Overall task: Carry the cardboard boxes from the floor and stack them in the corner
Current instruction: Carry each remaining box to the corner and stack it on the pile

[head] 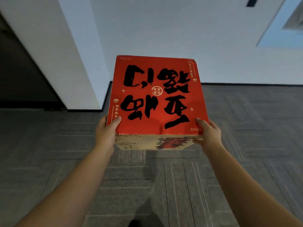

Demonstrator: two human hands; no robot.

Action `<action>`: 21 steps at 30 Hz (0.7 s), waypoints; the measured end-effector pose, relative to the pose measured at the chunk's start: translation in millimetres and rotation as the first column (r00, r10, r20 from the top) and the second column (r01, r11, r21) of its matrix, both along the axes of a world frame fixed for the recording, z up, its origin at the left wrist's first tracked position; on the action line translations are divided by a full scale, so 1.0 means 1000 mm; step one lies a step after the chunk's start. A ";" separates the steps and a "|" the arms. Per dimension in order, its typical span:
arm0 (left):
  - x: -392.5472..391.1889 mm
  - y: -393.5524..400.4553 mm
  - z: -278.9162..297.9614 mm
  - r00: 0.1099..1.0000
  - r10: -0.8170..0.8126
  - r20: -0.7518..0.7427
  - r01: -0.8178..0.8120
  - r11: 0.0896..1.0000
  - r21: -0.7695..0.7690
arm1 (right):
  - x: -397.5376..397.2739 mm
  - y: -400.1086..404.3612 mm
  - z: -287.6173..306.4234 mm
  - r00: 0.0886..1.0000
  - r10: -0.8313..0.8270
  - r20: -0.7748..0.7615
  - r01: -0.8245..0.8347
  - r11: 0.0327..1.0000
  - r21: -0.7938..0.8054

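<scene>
The left hand (106,131) is clamped on the near left corner of a red cardboard box (155,97), with the thumb laid over the top face and the remaining fingers hidden behind the box's left side. The right hand (207,132) is set against the near right corner, thumb on the top face and fingers curled beneath the box's lower edge. The box is held off the floor between the 2 hands, at arm's length, its red top tilted toward the camera and its large black brush characters seen inverted. A beige near side with red and black print is visible below the top face. Grey patterned carpet tiles (164,185) lie beneath the box. Beyond the box, a white wall (164,27) with a black skirting board (246,84) is seen, and a white pillar (49,46) stands to the box's left.
</scene>
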State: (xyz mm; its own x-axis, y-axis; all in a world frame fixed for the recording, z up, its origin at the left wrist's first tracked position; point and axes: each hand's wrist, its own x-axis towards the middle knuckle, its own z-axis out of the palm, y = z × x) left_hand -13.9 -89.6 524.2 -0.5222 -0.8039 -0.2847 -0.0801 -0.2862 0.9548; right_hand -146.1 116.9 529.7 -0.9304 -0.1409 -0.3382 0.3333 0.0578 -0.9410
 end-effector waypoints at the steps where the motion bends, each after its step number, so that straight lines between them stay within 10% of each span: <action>1: 0.011 0.000 0.004 0.998 0.054 -0.013 -0.054 0.998 0.013 | 0.001 -0.006 0.005 0.999 0.044 -0.004 -0.044 0.999 -0.009; 11: 0.168 0.016 0.023 0.833 0.552 -0.027 -0.552 0.834 0.009 | 0.076 -0.093 0.024 0.850 0.527 -0.016 -0.526 0.846 -0.088; 21: 0.365 0.023 0.033 0.470 0.881 -0.045 -0.883 0.469 -0.033 | 0.250 -0.201 0.038 0.484 0.872 -0.074 -0.875 0.480 -0.067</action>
State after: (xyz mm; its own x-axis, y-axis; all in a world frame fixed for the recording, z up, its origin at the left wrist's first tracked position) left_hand 350.6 -66.3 557.1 0.4662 -0.8530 -0.2345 0.2077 -0.1521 0.9663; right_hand 104.0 -84.0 568.1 -0.3197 -0.9117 -0.2583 0.1323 0.2270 -0.9649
